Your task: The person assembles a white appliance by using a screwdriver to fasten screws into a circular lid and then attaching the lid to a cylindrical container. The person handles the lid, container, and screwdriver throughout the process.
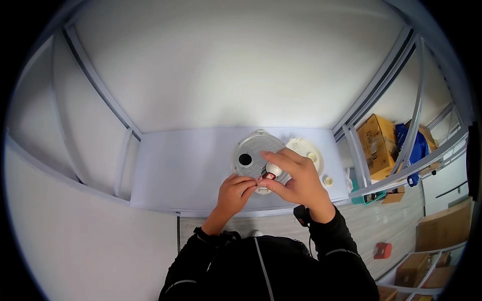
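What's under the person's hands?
A round grey disc with a black circle, on a pale table. The right hand, left hand and small white-topped item cover some of the disc, so that part can't be seen.

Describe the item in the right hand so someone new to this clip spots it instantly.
On the pale table, find the grey disc with a black circle. Overlapping that disc in view, the right hand holds the small item. Its white end and black-and-red band set it apart from the cream disc to the right.
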